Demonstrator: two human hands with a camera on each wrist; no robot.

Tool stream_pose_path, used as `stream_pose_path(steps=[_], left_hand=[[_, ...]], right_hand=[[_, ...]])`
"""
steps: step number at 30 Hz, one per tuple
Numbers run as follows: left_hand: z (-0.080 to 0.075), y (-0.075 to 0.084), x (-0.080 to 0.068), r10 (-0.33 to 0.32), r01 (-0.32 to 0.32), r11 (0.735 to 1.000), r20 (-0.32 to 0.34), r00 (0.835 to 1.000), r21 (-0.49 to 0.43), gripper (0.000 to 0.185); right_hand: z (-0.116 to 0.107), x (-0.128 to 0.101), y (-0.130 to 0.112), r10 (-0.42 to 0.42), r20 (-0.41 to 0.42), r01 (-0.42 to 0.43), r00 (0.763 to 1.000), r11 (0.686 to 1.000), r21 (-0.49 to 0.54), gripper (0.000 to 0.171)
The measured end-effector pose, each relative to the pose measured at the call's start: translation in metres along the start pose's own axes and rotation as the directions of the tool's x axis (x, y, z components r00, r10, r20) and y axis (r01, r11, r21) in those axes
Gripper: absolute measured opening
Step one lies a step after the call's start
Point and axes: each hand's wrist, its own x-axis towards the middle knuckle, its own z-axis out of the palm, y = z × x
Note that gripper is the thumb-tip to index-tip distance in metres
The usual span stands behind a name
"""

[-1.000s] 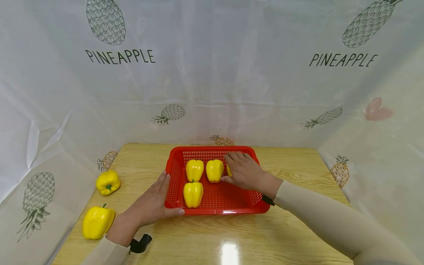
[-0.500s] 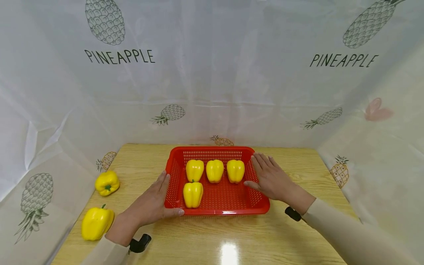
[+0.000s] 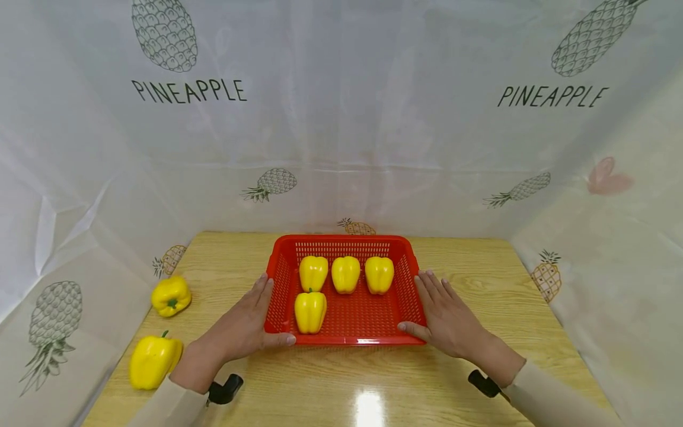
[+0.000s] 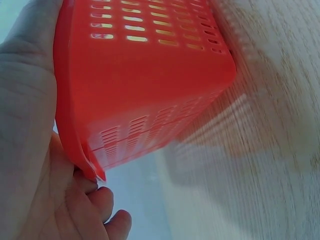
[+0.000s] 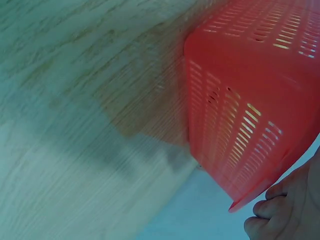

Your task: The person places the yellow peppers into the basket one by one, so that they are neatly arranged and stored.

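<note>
I'm resting left hand (image 3: 242,325) and right hand (image 3: 452,323) against the basket (image 3: 363,318), fingers (image 3: 261,292) loosely extended, unclasped, only head view showing whole peppers (image 3: 313,274)

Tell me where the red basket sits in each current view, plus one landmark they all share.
Head: red basket in the lower middle, between left hand and right hand.
Left wrist: red basket, upper left to centre.
Right wrist: red basket at upper right.
Shared landmark: the wood-grain tabletop.
</note>
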Motion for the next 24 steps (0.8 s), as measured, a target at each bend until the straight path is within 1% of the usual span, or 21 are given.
stream_pose_path(steps=[5, 11, 16, 24], left_hand=[[0.0008, 0.0004, 0.0006, -0.002, 0.002, 1.000, 0.000, 1.000, -0.005, 0.134], [0.0028, -0.0032, 0.0016, 0.005, -0.005, 1.000, -0.016, 1.000, -0.008, 0.133], [0.0028, -0.0037, 0.0020, 0.006, -0.006, 1.000, -0.016, 1.000, -0.002, 0.135], [-0.0017, -0.0012, 0.0027, -0.004, 0.004, 1.000, 0.001, 1.000, 0.005, 0.137]], right_hand=[[0.0020, -0.0037, -0.0027, 0.030, 0.000, -0.030, 1.000, 0.998, 0.049, 0.104], [-0.0003, -0.0058, -0.0050, 0.054, 0.045, -0.059, 0.998, 0.992, 0.109, 0.107], [-0.0020, -0.0067, -0.0053, 0.055, 0.077, -0.066, 0.995, 0.987, 0.149, 0.111], [-0.0004, -0.0065, -0.0046, 0.051, 0.111, -0.069, 0.993, 0.984, 0.167, 0.114]])
